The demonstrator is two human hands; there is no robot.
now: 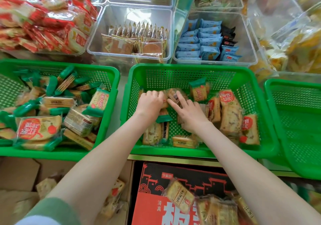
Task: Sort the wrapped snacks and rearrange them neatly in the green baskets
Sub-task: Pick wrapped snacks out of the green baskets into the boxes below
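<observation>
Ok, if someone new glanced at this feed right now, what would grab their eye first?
Probably the left hand and right hand meeting on a clear-wrapped packet near the back of the middle basket. Next, the left basket, heaped with jumbled green-wrapped snacks. Last, the red-and-black box below, with more packets lying on it.

The left hand [150, 103] covered whatever its curled fingers held; the rightmost basket [298, 120] and the red box [151, 205] ran off the edges.
</observation>
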